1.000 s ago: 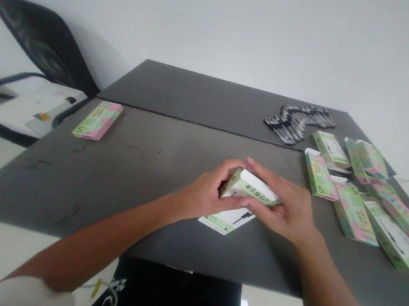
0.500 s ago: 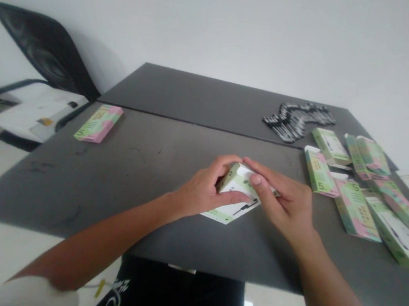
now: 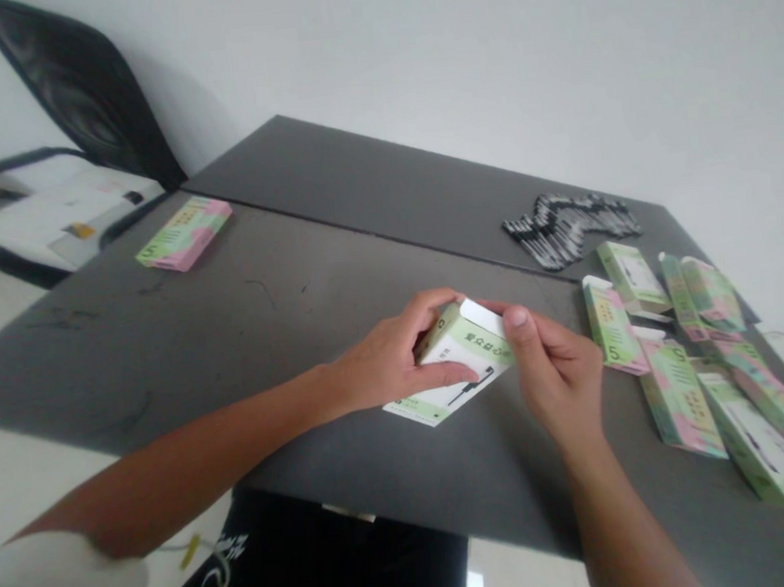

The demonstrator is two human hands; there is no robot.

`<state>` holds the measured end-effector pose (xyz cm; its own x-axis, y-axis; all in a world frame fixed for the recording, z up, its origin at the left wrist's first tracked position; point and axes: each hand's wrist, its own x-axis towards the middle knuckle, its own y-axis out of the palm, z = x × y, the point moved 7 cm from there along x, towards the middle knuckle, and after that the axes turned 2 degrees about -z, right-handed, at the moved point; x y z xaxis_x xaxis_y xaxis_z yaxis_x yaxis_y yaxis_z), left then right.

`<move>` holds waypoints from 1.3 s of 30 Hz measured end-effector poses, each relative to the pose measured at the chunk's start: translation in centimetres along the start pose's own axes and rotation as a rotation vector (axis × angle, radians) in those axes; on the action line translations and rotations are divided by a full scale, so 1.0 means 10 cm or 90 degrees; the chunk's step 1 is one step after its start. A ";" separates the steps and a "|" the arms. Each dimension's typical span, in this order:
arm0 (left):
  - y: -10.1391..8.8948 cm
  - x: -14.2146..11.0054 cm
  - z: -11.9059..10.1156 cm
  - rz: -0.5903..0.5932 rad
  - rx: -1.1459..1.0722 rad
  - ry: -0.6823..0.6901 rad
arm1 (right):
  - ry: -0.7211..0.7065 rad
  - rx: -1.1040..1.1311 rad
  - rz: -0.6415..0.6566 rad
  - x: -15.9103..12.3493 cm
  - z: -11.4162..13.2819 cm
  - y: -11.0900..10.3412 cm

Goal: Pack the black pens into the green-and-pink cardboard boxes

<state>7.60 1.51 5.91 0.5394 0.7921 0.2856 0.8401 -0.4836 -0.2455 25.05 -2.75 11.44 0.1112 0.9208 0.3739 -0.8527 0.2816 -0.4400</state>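
Carton (image 3: 455,354) spans left hand (image 3: 399,358) and right hand (image 3: 560,374) (desk edge (image 3: 415,515) near).

Table (image 3: 331,244): dark grey. Wall (image 3: 410,67): plain white. Chair (image 3: 77,93): black. Box in the hands (image 3: 465,360): white and light green, printed with dark characters and a black line drawing. Box at far left (image 3: 186,234): green and pink patches. Pens (image 3: 571,228): black with clear-grey barrels.

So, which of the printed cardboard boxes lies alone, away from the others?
The pink and green cardboard box at left, near the black mesh chair; the left hand holds the white and green box, other boxes cluster at right.
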 end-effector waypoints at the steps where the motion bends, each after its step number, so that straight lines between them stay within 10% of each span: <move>1: 0.00 0.00 -0.01 0.002 0.007 -0.001 | 0.006 0.005 -0.010 0.00 0.00 0.00; 26: 0.03 -0.02 -0.07 0.030 0.025 0.000 | -0.376 -0.113 0.100 -0.05 0.24 0.03; 39: 0.01 -0.02 -0.09 0.021 0.017 -0.042 | -0.066 0.067 0.061 0.00 0.10 0.06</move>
<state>7.56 0.94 6.69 0.5616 0.7991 0.2147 0.8193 -0.5008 -0.2792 24.06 -2.80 11.97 -0.0223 0.9080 0.4183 -0.9060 0.1585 -0.3924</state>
